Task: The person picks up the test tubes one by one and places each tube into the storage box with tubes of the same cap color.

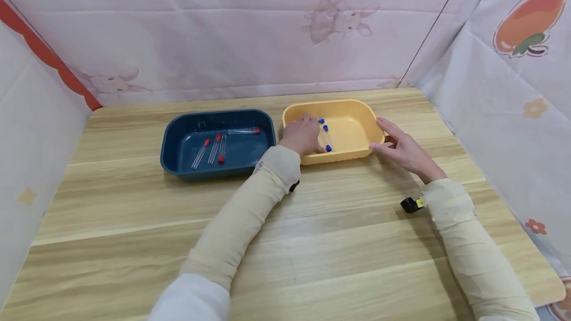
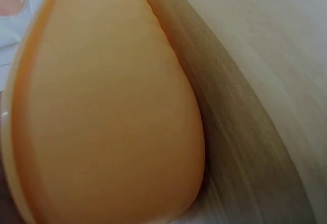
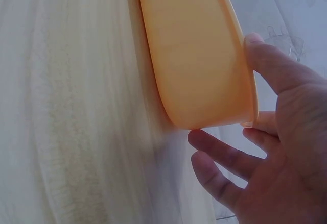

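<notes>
My left hand (image 1: 302,135) reaches over the near left rim into a yellow basin (image 1: 357,130). Its fingertips are out of sight, so whether they hold something cannot be made out. Just right of that hand lie clear tubes with blue caps (image 1: 328,148) on the basin floor. At the basin's right end, my right hand (image 1: 403,155) touches the rim with its thumb and a finger spread apart. In the right wrist view, the thumb (image 3: 276,63) rests on the rim of the basin (image 3: 199,55), while other fingers hang loosely near the end wall. The left wrist view shows mainly the basin's outer side (image 2: 107,106).
Left of the yellow basin stands a dark blue basin (image 1: 218,171) holding several clear tubes with red caps (image 1: 220,159). Both stand on a wooden table (image 1: 312,251). Printed cloth walls (image 1: 250,38) rise behind it and at both sides.
</notes>
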`<action>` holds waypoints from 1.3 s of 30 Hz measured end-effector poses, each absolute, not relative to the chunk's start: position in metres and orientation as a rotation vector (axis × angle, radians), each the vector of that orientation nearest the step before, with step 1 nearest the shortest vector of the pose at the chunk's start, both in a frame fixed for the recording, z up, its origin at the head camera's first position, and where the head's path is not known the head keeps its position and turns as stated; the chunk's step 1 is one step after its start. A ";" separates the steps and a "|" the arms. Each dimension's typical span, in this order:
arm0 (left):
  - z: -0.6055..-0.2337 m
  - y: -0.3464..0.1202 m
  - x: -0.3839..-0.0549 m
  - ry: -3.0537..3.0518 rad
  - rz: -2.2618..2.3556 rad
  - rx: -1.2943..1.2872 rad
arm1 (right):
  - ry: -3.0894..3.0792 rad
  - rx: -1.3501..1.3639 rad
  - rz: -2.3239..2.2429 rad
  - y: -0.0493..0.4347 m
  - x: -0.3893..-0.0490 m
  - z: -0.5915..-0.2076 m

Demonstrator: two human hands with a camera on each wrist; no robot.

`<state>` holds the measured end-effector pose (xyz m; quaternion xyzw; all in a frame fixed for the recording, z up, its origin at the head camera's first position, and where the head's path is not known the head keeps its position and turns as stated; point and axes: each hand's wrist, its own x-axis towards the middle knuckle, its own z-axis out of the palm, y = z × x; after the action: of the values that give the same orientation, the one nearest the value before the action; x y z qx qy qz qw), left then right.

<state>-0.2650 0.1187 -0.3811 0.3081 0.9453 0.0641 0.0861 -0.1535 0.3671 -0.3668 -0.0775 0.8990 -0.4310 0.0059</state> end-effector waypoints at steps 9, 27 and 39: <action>-0.384 0.122 -0.265 2.809 0.165 0.883 | 2.828 -0.261 -1.345 0.367 -0.154 -0.368; -0.384 0.125 -0.263 2.825 0.158 0.835 | 2.850 -0.289 -1.359 0.384 -0.164 -0.392; -0.384 0.124 -0.263 2.829 0.160 0.844 | 2.850 -0.282 -1.368 0.386 -0.164 -0.395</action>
<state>-0.2630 0.1242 -0.3839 0.2842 0.9528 0.0540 0.0925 -0.1641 0.3862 -0.3955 -0.0888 0.8979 -0.4309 -0.0160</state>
